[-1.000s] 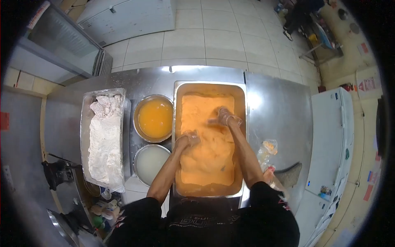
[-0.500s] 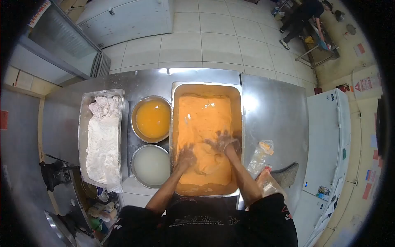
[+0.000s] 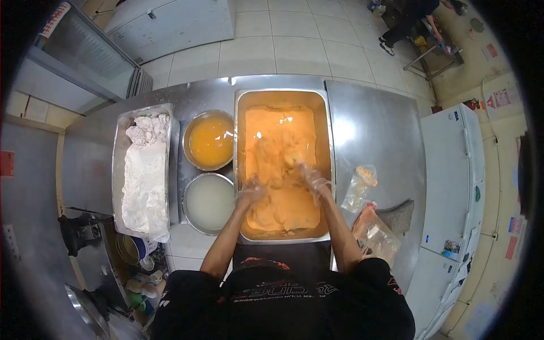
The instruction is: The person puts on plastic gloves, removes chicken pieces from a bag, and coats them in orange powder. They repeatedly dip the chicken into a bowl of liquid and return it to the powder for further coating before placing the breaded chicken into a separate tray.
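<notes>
Orange mix: And here it is, the soft-looking orange mix (image 3: 283, 212), spread across the deep metal pan (image 3: 283, 97) in the middle of the counter (image 3: 379, 124), its surface all humps and hollows!
Left hand: The left hand (image 3: 252, 194) is down by the pan's left wall, at the mix or just above it; in this blur I can't make out how far its grip is spread, or whether it has hold of any.
Right hand: Across the pan, the right hand (image 3: 313, 179) reaches in from the right, fingers towards the middle; its grip is smeared too, spread and catch both impossible to read.
Handling: Loose and yielding, I'd judge, light by the handful but heavy as a panful, with nothing stiff to pinch.
Where to hold: Cupped palms from beneath look best for the mix; for the pan, opposite rims.
Left flank: Two bowls, orange liquid (image 3: 211, 140) farther away, cloudy liquid (image 3: 209, 203) nearer, then a tray of white flour (image 3: 143, 181).
Right flank: Clear plastic bags (image 3: 377, 232), a grey cloth (image 3: 396, 217) beside them!
</notes>
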